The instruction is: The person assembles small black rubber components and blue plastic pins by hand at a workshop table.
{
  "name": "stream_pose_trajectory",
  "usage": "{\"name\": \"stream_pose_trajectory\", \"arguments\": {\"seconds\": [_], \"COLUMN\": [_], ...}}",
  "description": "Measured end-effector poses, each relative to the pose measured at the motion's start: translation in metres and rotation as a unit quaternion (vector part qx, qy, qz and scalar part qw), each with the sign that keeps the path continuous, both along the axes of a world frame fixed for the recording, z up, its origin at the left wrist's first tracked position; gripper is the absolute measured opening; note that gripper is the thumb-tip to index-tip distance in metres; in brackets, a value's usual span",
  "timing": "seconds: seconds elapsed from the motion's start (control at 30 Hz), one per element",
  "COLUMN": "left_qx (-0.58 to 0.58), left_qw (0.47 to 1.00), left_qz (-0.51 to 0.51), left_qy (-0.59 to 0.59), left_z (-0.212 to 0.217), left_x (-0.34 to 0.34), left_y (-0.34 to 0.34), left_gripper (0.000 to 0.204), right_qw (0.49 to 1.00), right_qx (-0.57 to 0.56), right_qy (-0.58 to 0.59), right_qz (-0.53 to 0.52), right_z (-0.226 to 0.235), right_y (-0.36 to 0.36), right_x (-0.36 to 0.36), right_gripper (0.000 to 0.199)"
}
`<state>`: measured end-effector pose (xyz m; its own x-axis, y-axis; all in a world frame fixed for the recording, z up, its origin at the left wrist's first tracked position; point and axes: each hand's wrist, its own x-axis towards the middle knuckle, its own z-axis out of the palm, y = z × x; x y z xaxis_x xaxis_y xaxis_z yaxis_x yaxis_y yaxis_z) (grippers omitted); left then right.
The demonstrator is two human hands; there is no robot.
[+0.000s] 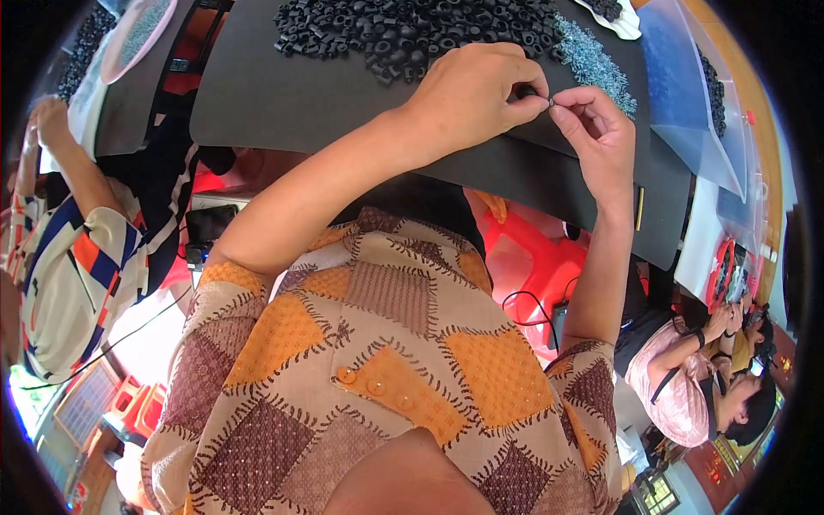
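My left hand is curled above the near part of a dark table, its fingers closed around a small black rubber-like part that shows only in part. Thumb and fingertips of my right hand pinch together right beside it. A tiny greyish piece shows where the fingertips of both hands meet; its kind is too small to tell. Just beyond my hands spreads a heap of small black hollow parts. To its right lies a pile of tiny pale-blue clear pieces.
A translucent plastic bin stands at the table's right side. Under the table's near edge is a red plastic stool. Another person's hand is at the far left, near a pinkish tray. More people sit at the right.
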<state>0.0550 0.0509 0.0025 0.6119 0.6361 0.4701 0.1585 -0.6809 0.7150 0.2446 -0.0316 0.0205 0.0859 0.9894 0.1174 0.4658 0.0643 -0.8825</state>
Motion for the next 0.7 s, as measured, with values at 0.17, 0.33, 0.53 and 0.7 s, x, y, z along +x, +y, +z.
{"name": "stream_pose_trajectory", "arguments": {"seconds": [0.17,0.33,0.53,0.7], "left_qx": [-0.203,-0.299,-0.142,-0.238], "left_qw": [0.978,0.951,0.988,0.969], "left_qz": [-0.040,-0.054,0.033,-0.008], "left_qy": [-0.024,-0.054,-0.052,-0.067], "left_z": [0.009,0.018,0.003,0.006], "left_x": [-0.003,-0.028,-0.065,-0.086], "left_y": [0.003,-0.001,-0.005,-0.025], "left_gripper": [0.020,0.020,0.014,0.015], "right_qw": [0.955,0.960,0.945,0.970], "right_qx": [0.201,0.128,0.183,0.199], "right_qy": [-0.216,-0.249,-0.271,-0.095], "right_qz": [-0.034,-0.032,-0.004,0.106], "right_z": [0.007,-0.004,0.018,0.010], "right_y": [0.004,0.017,0.007,0.005], "right_x": [0.003,0.023,-0.017,-0.078], "right_gripper": [0.009,0.010,0.019,0.026]}}
